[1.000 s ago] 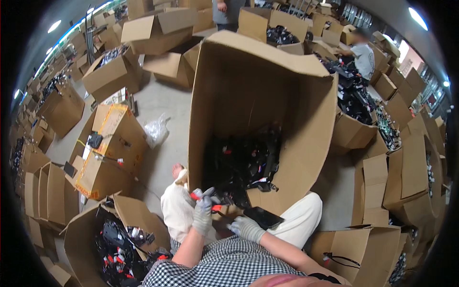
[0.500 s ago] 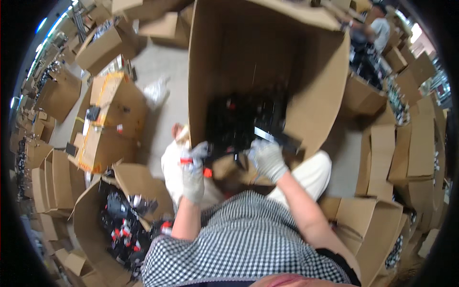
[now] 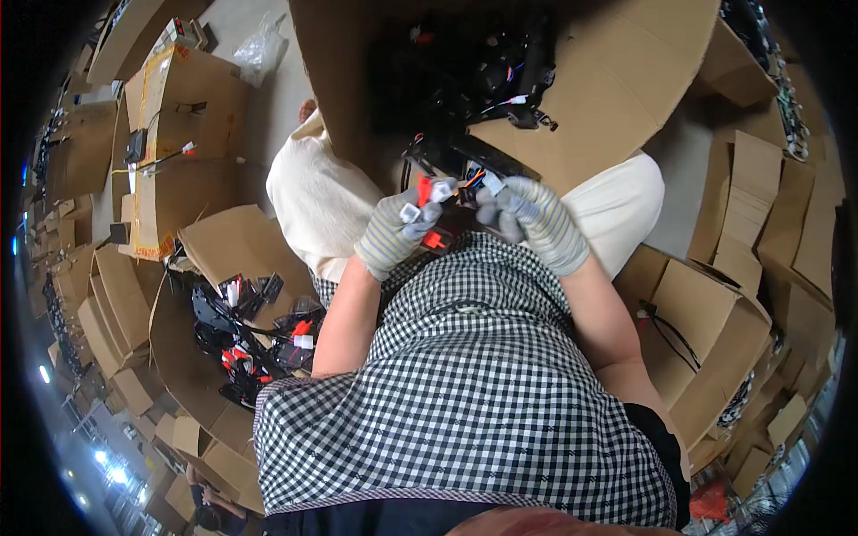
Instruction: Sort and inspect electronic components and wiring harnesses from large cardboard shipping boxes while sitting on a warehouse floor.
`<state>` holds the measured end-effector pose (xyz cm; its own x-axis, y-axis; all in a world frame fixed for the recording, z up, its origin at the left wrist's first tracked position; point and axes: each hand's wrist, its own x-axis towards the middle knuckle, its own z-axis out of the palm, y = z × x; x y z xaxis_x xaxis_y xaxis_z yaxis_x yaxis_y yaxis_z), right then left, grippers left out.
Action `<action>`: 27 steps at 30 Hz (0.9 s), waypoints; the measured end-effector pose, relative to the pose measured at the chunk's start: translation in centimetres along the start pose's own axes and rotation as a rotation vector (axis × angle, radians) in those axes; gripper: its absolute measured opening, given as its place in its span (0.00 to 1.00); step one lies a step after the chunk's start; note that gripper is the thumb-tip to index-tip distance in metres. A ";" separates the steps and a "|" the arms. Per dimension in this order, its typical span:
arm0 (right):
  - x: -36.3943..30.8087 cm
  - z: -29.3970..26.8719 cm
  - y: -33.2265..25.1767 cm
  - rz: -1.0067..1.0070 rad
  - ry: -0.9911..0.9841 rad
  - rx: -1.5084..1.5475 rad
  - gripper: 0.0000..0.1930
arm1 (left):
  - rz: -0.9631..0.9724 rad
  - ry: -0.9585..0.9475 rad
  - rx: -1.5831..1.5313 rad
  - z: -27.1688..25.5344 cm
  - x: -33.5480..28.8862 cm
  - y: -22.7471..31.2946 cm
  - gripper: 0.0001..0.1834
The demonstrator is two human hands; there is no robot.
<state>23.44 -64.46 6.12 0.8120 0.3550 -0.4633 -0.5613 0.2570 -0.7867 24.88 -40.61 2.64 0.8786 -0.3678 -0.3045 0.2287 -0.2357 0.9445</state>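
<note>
Drawn back from box (image 3: 617,80) to lap (image 3: 487,247), the right hand (image 3: 541,221) is pinched on a pale plug (image 3: 492,183), its wires (image 3: 472,181), likely light and limp, best gripped there, with red plugs (image 3: 424,189) clutched by the left hand (image 3: 396,232).

Surroundings of a working area crowded with cardboard. The floor (image 3: 675,210) was pale grey and showed in patches at the upper left and upper right. A crumpled clear plastic bag (image 3: 261,49) lay on it near a brown carton (image 3: 210,143) bearing yellow tape. Nested, upright cardboard pieces (image 3: 107,304) stood farther left. On the right, tall open boxes (image 3: 751,205) crowded together with their flaps raised; a lower open box (image 3: 715,348) stood nearer. Bright white lamps (image 3: 116,473) shone at the lower left, where distant detail was too small to resolve. A red patch (image 3: 710,500) appeared at the lower right.
</note>
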 end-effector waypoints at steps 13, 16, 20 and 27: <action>2.8 -1.1 -0.6 0.264 -0.341 -0.487 0.12 | 0.044 -0.272 0.265 -0.4 0.2 -0.3 0.18; 3.2 -2.3 1.5 0.381 -0.486 -0.284 0.14 | 0.140 -0.353 0.320 -0.1 0.2 -1.0 0.21; 2.6 -2.2 3.0 0.372 -0.518 -0.086 0.14 | -0.053 -0.534 0.381 -0.5 0.7 0.3 0.21; 2.3 -2.1 2.8 0.376 -0.525 -0.216 0.12 | -0.081 -0.565 0.379 -0.5 0.3 0.9 0.23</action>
<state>24.07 -64.80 2.04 0.3517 0.7884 -0.5046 -0.7014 -0.1351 -0.6999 25.56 -40.47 3.50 0.4877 -0.7244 -0.4872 0.0316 -0.5431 0.8391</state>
